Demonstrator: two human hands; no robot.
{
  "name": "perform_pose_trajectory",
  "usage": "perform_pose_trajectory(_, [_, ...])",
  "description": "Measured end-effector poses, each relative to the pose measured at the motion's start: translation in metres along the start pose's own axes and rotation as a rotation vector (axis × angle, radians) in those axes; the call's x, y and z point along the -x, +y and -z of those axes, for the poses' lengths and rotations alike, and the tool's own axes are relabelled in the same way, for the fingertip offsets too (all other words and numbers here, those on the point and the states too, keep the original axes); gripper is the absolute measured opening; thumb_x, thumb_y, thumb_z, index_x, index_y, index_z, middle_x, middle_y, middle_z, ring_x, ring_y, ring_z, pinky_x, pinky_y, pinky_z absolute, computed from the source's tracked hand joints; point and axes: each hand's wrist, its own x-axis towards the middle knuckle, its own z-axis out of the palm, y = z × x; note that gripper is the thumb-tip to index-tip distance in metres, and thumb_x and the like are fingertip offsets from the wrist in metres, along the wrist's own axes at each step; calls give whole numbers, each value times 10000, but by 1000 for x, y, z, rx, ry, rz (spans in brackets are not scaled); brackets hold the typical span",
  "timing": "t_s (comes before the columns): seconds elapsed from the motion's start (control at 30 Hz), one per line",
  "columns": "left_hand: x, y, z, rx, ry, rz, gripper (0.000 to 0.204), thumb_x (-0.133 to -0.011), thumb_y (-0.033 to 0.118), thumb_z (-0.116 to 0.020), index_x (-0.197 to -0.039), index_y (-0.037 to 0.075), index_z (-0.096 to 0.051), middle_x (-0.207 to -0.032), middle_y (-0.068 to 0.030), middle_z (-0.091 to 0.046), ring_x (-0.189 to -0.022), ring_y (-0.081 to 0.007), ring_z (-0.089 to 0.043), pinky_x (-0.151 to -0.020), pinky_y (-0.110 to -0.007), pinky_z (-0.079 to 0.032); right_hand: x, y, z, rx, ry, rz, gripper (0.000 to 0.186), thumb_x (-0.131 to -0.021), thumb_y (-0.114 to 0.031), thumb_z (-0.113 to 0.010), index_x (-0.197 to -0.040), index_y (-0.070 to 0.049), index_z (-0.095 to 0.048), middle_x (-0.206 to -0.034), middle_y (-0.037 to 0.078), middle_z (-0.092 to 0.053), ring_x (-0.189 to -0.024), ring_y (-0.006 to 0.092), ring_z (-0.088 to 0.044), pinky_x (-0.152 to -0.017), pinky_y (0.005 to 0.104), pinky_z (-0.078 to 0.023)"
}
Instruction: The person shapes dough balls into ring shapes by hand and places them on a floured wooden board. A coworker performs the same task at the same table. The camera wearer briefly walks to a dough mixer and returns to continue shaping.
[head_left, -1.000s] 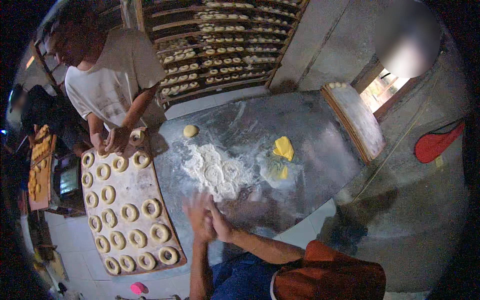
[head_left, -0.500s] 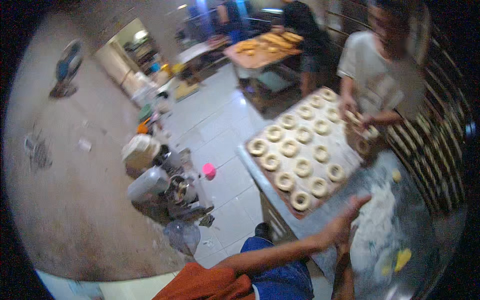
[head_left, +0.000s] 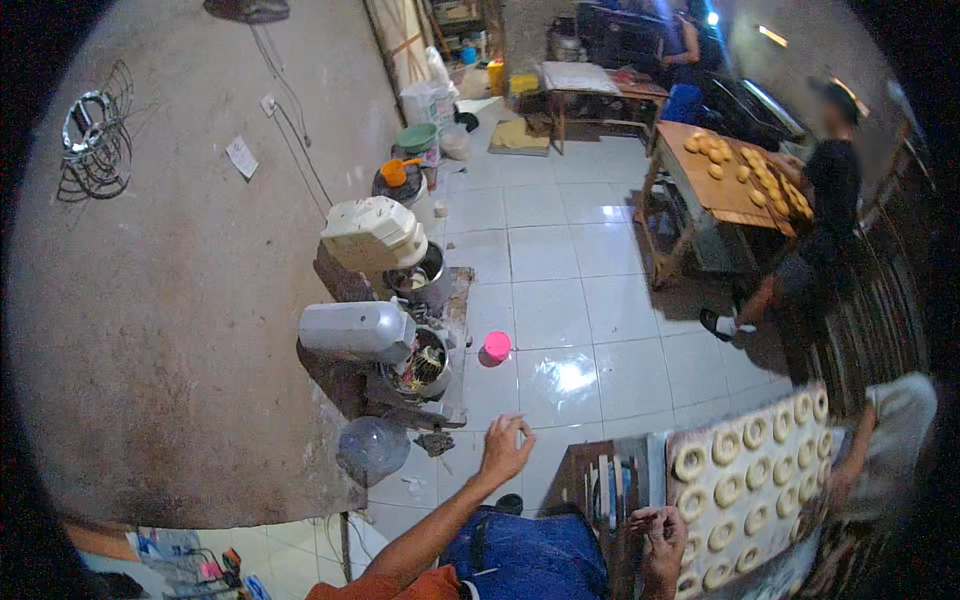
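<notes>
Over the tiled floor, my left hand [head_left: 506, 449] is raised with its fingers loosely bent and apart, holding nothing. My right hand [head_left: 660, 537] is at the near left edge of a floured board [head_left: 695, 435], palm turned up and fingers half curled, with nothing visible in it. White dust shows on its fingers. Rows of pale dough rings [head_left: 727, 489] lie on the board. Another person's arm [head_left: 852, 462] reaches to the board's right side.
Two stand mixers, one silver [head_left: 355, 332] and one cream [head_left: 372, 234], stand along the left wall. A pink tub [head_left: 497, 346] and a clear plastic bottle [head_left: 374, 450] are on the floor. At the far right, a person in dark clothes [head_left: 835, 185] stands by a wooden table [head_left: 690, 180] holding browned buns.
The view has swung left, placing the board lower right. My hands, earlier close together over the floured table, are now apart, the left one over the floor.
</notes>
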Motion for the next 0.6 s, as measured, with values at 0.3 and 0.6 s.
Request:
perform_pose_trajectory(0.3, [-205, -198, 17, -140, -28, 398, 313, -817, 385, -640, -826, 76, -686, -990, -160, -666, -949, -377, -611, -812, -479, -472, -304, 1, -15, 629, 234, 189, 166, -902, -161, -635, -896, 5, -631, -800, 79, -640, -731, 161, -604, -676, 297, -523])
perform_pose_trajectory(0.6, [-163, -278, -14, -306, -381, 660, 356, -865, 359, -593, -826, 9, -648, -789, -175, -655, -701, -315, -628, -641, -438, -483, -721, -54, -173, 389, -97, -14, 252, -986, -223, -481, -882, 3, -524, -769, 57, -501, -656, 149, -468, -626, 312, -463])
